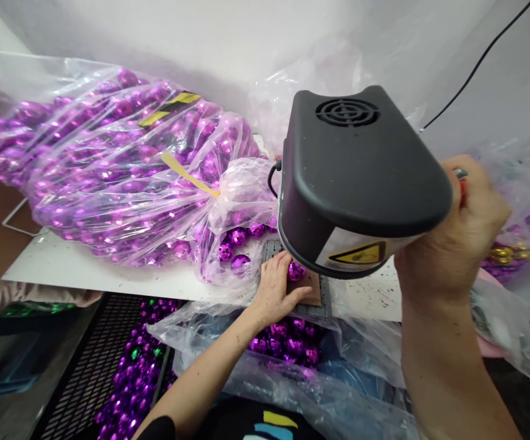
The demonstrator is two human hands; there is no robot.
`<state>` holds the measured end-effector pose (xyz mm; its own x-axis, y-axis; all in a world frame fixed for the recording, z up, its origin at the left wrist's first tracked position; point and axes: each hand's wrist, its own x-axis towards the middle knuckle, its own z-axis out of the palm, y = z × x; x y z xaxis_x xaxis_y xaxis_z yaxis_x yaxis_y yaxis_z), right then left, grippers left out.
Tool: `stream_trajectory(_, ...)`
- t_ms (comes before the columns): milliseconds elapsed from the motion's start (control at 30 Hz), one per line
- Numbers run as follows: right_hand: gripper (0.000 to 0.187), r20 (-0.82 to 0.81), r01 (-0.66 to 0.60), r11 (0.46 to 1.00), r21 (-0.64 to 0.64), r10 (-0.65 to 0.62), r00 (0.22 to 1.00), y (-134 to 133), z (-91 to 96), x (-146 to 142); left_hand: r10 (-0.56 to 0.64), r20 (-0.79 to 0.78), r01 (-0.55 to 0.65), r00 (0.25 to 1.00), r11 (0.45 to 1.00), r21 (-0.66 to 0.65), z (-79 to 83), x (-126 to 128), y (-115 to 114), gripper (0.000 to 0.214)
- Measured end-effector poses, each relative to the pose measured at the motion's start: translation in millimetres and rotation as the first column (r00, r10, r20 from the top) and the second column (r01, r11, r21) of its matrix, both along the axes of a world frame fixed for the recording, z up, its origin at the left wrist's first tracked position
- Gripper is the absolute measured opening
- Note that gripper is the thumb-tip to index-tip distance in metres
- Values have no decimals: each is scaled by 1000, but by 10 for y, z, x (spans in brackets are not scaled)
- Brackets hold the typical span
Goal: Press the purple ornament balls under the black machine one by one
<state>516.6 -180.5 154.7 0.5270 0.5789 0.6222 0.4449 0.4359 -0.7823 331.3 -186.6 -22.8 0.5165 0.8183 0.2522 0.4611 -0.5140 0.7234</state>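
My right hand is wrapped round the side of a bulky black handheld machine. It has a round vent on top and a yellow warning label low on its front; part of the handle, with a bit of red, is hidden by my fingers. My left hand lies lower down, its thumb spread away from its fingers. Beside its fingertips sits a shiny purple faceted ball, on a brown board over a dark grey mat. Whether the fingers touch the ball, I cannot tell.
A big clear bag of purple balls, tied with a yellow strip, lies on the white table. Loose purple balls are near its neck. More balls rest in plastic below the edge. A black crate stands lower left.
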Motion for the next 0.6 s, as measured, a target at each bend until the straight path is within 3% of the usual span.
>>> stream_trajectory(133, 45, -6, -16, 1000, 11, 16, 1000, 1, 6, 0, 78, 65, -69, 995, 989, -129, 40, 54, -18, 35)
stream_trajectory(400, 48, 29, -14, 1000, -6, 14, 999, -35, 3, 14, 95, 75, -82, 993, 983, -165, -18, 81, -37, 32)
stream_trajectory(500, 44, 104, 39, 999, 5, -40, 994, -123, -53, -16, 101, 90, -82, 991, 978, -194, -1, 69, -39, 37)
stream_trajectory(600, 37, 203, 172, 978, 120, -194, 960, -264, -179, -60, 87, 120, -57, 989, 969, -239, 21, 64, -42, 40)
